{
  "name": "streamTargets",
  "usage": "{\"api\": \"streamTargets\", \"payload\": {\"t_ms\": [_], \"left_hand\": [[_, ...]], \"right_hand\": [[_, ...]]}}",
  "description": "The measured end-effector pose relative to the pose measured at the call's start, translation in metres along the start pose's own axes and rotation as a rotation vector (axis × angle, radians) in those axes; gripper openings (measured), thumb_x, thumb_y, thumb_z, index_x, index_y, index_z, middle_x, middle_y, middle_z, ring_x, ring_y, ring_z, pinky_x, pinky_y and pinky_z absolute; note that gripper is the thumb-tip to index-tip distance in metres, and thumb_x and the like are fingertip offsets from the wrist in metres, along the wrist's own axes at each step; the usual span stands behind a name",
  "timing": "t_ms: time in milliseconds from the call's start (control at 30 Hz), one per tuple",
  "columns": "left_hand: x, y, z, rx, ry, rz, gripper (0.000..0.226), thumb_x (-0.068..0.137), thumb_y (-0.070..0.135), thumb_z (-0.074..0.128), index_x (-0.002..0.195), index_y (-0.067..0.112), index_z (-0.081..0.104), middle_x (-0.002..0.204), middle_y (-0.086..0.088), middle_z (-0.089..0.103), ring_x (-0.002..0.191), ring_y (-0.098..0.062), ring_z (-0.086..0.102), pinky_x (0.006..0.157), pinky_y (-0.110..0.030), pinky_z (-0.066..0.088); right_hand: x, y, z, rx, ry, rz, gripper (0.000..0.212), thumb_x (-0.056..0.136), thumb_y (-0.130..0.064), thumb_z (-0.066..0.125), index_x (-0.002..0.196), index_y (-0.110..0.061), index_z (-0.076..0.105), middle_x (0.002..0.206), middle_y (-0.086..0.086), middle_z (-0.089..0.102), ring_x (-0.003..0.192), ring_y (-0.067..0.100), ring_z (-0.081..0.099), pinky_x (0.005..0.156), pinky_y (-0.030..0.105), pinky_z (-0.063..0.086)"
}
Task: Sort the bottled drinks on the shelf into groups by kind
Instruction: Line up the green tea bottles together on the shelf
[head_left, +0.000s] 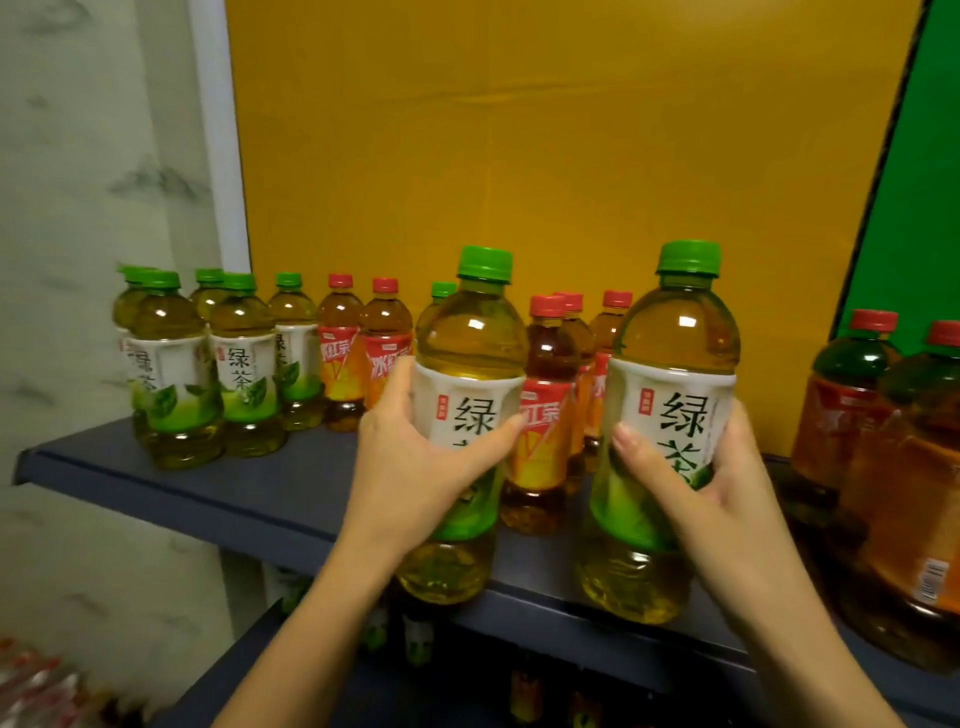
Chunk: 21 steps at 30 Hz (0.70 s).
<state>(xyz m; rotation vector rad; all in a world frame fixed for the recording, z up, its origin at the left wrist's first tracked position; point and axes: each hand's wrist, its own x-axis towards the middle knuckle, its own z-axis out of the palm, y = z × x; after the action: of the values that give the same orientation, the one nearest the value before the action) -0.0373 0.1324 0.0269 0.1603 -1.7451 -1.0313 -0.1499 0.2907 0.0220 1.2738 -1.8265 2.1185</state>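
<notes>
Head view, looking at the shelf (208, 488), and I've got two bottles at once! My left hand (410, 467) wraps one green-cap bottle (467, 364) at mid frame, thumb laid across the white label and fingers curled round the far side. My right hand (727, 488) grips a second green-cap bottle (675, 353) just right of centre, thumb on the label front, fingers closed round the other side. Both hands are clamped at the waist of the bottle, nothing loose. Both bottles are upright, and their bases show below the shelf's front edge, so I judge they're lifted clear rather than standing.

Why these two? They're in among the red-cap bottles (550, 364) at centre: one shows between my pair, with more behind it. Wrong company! The green-cap group (244, 364) stands packed close at the left of the frame, with two more red caps (363, 353) just beside it on its right. One more green cap peeks out behind my left bottle. So the greens belong at the left, I reckon, and a mid-body grip keeps each one upright for the trip across.

At the right edge, the big red-cap bottles (852, 395) stand well apart from the rest. The middle of the shelf is a mix of both kinds, so there's plenty left to sort.
</notes>
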Motion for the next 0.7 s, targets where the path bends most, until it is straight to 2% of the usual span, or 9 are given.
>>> {"api": "streamTargets", "payload": {"t_ms": [67,167,300,400,500,600,700], "left_hand": [[0.007,-0.011,-0.028,0.027,0.047,-0.015,0.057,0.049,0.050,0.074,0.098,0.029,0.055,0.089,0.012,0.068,0.081,-0.003,0.065,0.065,-0.021,0.055],[0.019,-0.029,-0.067,0.054,0.091,-0.036,0.058,0.048,0.051,0.074,0.099,0.032,0.053,0.089,0.016,0.067,0.081,0.000,0.065,0.064,-0.017,0.053],[0.035,-0.056,-0.111,0.092,0.115,-0.051,0.065,0.048,0.051,0.082,0.101,0.027,0.053,0.090,0.012,0.066,0.082,0.001,0.064,0.064,-0.015,0.053],[0.048,-0.081,-0.137,0.106,0.102,-0.066,0.059,0.057,0.032,0.084,0.106,0.022,0.053,0.096,0.008,0.066,0.083,0.000,0.064,0.069,-0.018,0.054],[0.062,-0.104,-0.155,0.112,0.079,-0.059,0.060,0.062,0.023,0.083,0.111,0.019,0.050,0.096,0.010,0.066,0.083,0.001,0.064,0.071,-0.021,0.055],[0.075,-0.123,-0.163,0.087,0.060,-0.061,0.059,0.062,0.021,0.083,0.110,0.018,0.049,0.096,0.012,0.064,0.081,0.005,0.063,0.069,-0.016,0.053],[0.084,-0.137,-0.163,0.027,0.034,-0.066,0.063,0.063,0.020,0.083,0.113,0.019,0.046,0.101,0.010,0.063,0.087,0.005,0.062,0.074,-0.017,0.053]], "right_hand": [[0.001,-0.001,0.026,0.049,-0.044,-0.011,0.059,0.057,-0.051,0.076,0.108,-0.037,0.050,0.101,-0.019,0.067,0.094,0.000,0.064,0.074,0.025,0.054],[0.006,0.002,0.069,0.118,-0.128,-0.010,0.055,0.065,-0.039,0.077,0.113,-0.036,0.049,0.103,-0.018,0.068,0.096,-0.001,0.064,0.073,0.017,0.053],[0.020,0.014,0.131,0.117,-0.153,0.000,0.057,0.066,-0.036,0.070,0.118,-0.032,0.048,0.104,-0.020,0.066,0.098,-0.001,0.063,0.077,0.020,0.053],[0.030,0.026,0.173,0.069,-0.113,0.002,0.065,0.064,-0.042,0.070,0.122,-0.027,0.046,0.104,-0.018,0.066,0.100,0.000,0.062,0.083,0.028,0.053],[0.041,0.035,0.209,0.032,-0.055,0.003,0.076,0.065,-0.043,0.071,0.132,-0.023,0.040,0.109,-0.012,0.065,0.101,0.000,0.062,0.085,0.027,0.053],[0.050,0.043,0.233,-0.025,-0.001,0.001,0.068,0.067,-0.042,0.070,0.126,-0.025,0.042,0.111,-0.012,0.063,0.101,-0.001,0.061,0.084,0.023,0.053],[0.059,0.053,0.247,-0.080,0.050,0.000,0.066,0.071,-0.037,0.072,0.129,-0.024,0.041,0.118,-0.008,0.060,0.108,0.002,0.058,0.089,0.027,0.052]]}}
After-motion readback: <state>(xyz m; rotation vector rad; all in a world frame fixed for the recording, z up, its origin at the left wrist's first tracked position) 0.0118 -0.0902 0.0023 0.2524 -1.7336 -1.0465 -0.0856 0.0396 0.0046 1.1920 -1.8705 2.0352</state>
